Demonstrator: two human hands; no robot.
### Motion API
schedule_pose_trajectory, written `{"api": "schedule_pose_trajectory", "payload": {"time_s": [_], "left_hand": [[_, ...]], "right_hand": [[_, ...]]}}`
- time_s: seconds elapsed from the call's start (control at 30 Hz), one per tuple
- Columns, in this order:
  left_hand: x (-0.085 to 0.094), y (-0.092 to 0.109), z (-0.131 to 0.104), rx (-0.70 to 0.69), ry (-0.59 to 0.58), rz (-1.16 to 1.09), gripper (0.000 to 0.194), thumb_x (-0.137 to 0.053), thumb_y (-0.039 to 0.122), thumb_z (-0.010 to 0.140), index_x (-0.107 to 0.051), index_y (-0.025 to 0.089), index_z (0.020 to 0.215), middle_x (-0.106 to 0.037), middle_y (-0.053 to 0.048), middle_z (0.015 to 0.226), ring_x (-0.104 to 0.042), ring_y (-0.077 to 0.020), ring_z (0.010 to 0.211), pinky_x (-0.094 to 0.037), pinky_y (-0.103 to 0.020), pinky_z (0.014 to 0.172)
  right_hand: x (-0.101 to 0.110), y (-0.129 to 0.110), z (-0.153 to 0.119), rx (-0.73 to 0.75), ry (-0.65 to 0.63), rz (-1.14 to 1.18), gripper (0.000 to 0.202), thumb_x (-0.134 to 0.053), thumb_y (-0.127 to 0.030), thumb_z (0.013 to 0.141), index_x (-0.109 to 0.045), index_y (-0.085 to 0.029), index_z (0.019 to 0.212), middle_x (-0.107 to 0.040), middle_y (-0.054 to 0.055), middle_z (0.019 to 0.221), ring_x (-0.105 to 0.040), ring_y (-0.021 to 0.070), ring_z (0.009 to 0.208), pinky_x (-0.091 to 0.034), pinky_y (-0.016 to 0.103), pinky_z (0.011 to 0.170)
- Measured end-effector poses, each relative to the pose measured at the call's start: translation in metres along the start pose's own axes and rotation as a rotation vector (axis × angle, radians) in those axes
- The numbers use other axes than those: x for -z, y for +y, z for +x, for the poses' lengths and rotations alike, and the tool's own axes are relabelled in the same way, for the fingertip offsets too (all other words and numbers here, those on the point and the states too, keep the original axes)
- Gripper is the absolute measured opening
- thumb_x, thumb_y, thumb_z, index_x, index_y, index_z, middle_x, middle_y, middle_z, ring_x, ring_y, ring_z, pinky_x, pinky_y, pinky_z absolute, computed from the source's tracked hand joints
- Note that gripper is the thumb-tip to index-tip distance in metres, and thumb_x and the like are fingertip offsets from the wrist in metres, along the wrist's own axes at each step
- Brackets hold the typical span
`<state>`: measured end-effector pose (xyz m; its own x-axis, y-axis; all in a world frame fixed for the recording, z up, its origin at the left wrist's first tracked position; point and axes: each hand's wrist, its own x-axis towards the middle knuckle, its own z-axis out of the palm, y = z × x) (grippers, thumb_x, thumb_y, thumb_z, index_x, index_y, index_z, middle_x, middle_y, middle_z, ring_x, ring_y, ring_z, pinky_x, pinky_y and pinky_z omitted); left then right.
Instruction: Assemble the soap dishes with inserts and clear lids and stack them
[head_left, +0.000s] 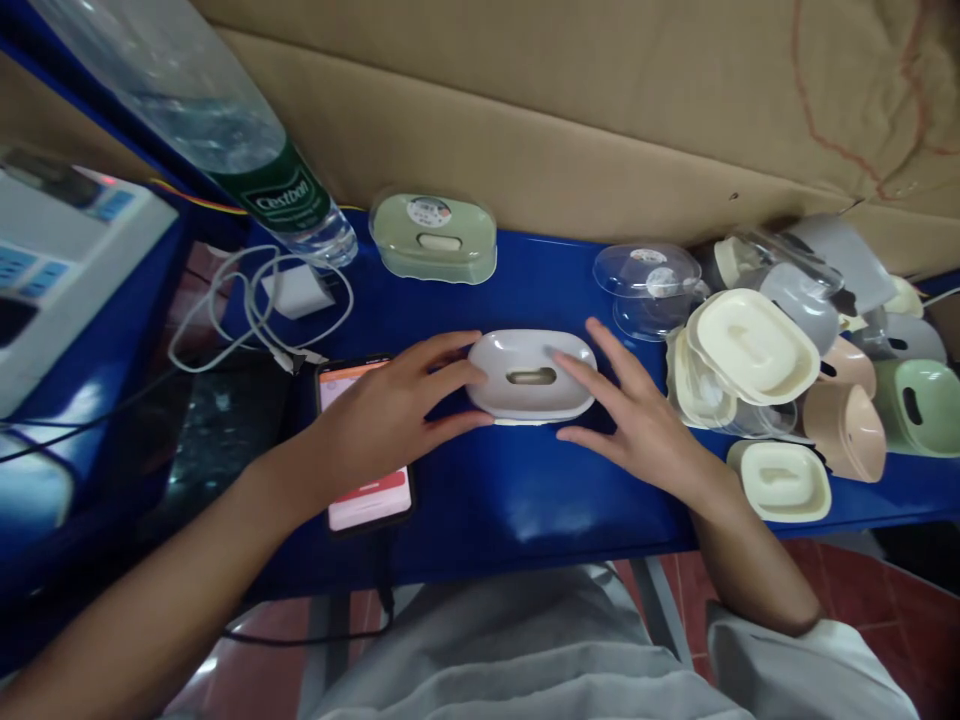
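Note:
A pale grey oval plastic dish (495, 350) with a slot in its middle lies on the blue table, with a thin cream edge showing beneath its front rim. My left hand (390, 420) has its fingertips and thumb around the dish's left end. At the right end, my right hand (637, 425) is spread, one fingertip reaching over the inside of the dish and the thumb just in front of the rim. Under my left hand and wrist lies a lit phone (371, 505), partly covered.
A green lidded box (435, 242) stands at the back, beside a water bottle (289, 195). A white cable and charger (298, 290) lie left. To the right are clear lids (649, 270), cream dishes (754, 345), peach cups (844, 430) and a green one (926, 405). A power strip (67, 260) sits far left.

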<state>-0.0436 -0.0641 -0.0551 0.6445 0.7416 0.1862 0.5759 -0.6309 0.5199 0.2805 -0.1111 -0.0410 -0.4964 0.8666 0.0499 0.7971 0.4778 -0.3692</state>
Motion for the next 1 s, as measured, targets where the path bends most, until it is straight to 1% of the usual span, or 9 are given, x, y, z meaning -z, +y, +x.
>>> {"api": "schedule_pose_trajectory", "payload": {"time_s": [0.1, 0.23, 0.37, 0.47, 0.6, 0.77, 0.87, 0.93, 1.0], "left_hand": [[-0.005, -0.001, -0.001, -0.042, -0.053, 0.038, 0.036, -0.059, 0.05, 0.109, -0.071, 0.024, 0.131, -0.056, -0.015, 0.16, -0.063, -0.0343, 0.142, -0.053, -0.055, 0.122], [-0.006, -0.003, -0.003, -0.084, -0.113, 0.079, 0.034, -0.058, 0.045, 0.11, -0.07, 0.029, 0.137, -0.062, -0.013, 0.154, -0.061, -0.0368, 0.144, -0.053, -0.059, 0.121], [-0.005, -0.004, -0.003, -0.12, -0.084, 0.114, 0.034, -0.057, 0.045, 0.11, -0.071, 0.028, 0.136, -0.057, -0.015, 0.16, -0.063, -0.0374, 0.141, -0.054, -0.059, 0.118], [-0.001, -0.003, -0.002, -0.115, -0.074, 0.121, 0.031, -0.059, 0.045, 0.109, -0.073, 0.028, 0.13, -0.056, -0.014, 0.161, -0.064, -0.0367, 0.139, -0.055, -0.058, 0.116], [0.004, -0.004, 0.0, -0.09, -0.062, 0.138, 0.027, -0.06, 0.044, 0.108, -0.076, 0.027, 0.122, -0.058, -0.014, 0.159, -0.065, -0.0363, 0.138, -0.056, -0.057, 0.115], [0.01, -0.008, -0.002, -0.051, -0.053, 0.129, 0.022, -0.064, 0.042, 0.105, -0.076, 0.028, 0.118, -0.06, -0.011, 0.157, -0.066, -0.0354, 0.136, -0.056, -0.055, 0.115], [0.013, -0.009, -0.003, -0.023, -0.045, 0.139, 0.023, -0.065, 0.042, 0.104, -0.076, 0.027, 0.118, -0.06, -0.013, 0.157, -0.066, -0.0373, 0.135, -0.056, -0.058, 0.113], [0.014, -0.011, -0.004, 0.009, -0.03, 0.168, 0.025, -0.064, 0.042, 0.105, -0.076, 0.026, 0.118, -0.059, -0.014, 0.157, -0.068, -0.0385, 0.132, -0.057, -0.06, 0.11], [0.015, -0.013, -0.004, 0.028, -0.02, 0.199, 0.026, -0.062, 0.043, 0.106, -0.076, 0.026, 0.118, -0.059, -0.014, 0.158, -0.068, -0.0388, 0.13, -0.058, -0.06, 0.109]], "right_hand": [[-0.004, 0.004, -0.001, 0.001, -0.041, -0.032, 0.072, -0.066, -0.037, 0.107, -0.035, -0.038, 0.172, -0.023, 0.011, 0.183, -0.039, 0.0373, 0.163, -0.045, 0.06, 0.127], [-0.006, 0.006, -0.002, 0.022, -0.06, -0.047, 0.066, -0.06, -0.039, 0.109, -0.038, -0.031, 0.171, -0.02, 0.017, 0.183, -0.038, 0.0374, 0.163, -0.045, 0.059, 0.127], [0.0, 0.008, 0.002, 0.046, -0.035, -0.048, 0.066, -0.051, -0.049, 0.112, -0.036, -0.029, 0.173, -0.026, 0.016, 0.182, -0.034, 0.0358, 0.165, -0.04, 0.059, 0.13], [0.001, 0.014, 0.012, -0.104, 0.083, -0.111, 0.066, -0.037, -0.049, 0.115, -0.025, -0.026, 0.176, -0.029, 0.015, 0.181, -0.028, 0.034, 0.168, -0.031, 0.062, 0.134], [-0.008, 0.025, 0.031, -0.308, 0.185, -0.326, 0.076, -0.038, -0.059, 0.112, -0.026, -0.018, 0.175, -0.025, 0.022, 0.181, -0.018, 0.0433, 0.169, -0.019, 0.076, 0.131], [-0.01, 0.022, 0.045, -0.246, 0.203, -0.325, 0.059, -0.034, -0.049, 0.114, -0.043, -0.022, 0.166, -0.058, 0.017, 0.16, -0.046, 0.0367, 0.156, -0.021, 0.072, 0.131], [-0.005, 0.022, 0.047, -0.2, 0.223, -0.356, 0.055, -0.035, -0.041, 0.114, -0.046, -0.022, 0.164, -0.051, 0.017, 0.167, -0.043, 0.0359, 0.158, -0.022, 0.068, 0.132], [-0.004, 0.027, 0.049, -0.235, 0.271, -0.406, 0.061, -0.04, -0.043, 0.112, -0.04, -0.019, 0.168, -0.042, 0.021, 0.173, -0.032, 0.0415, 0.164, -0.02, 0.074, 0.13], [-0.005, 0.032, 0.05, -0.249, 0.279, -0.425, 0.065, -0.043, -0.047, 0.111, -0.037, -0.018, 0.168, -0.043, 0.023, 0.171, -0.03, 0.0443, 0.164, -0.017, 0.078, 0.128]]}}
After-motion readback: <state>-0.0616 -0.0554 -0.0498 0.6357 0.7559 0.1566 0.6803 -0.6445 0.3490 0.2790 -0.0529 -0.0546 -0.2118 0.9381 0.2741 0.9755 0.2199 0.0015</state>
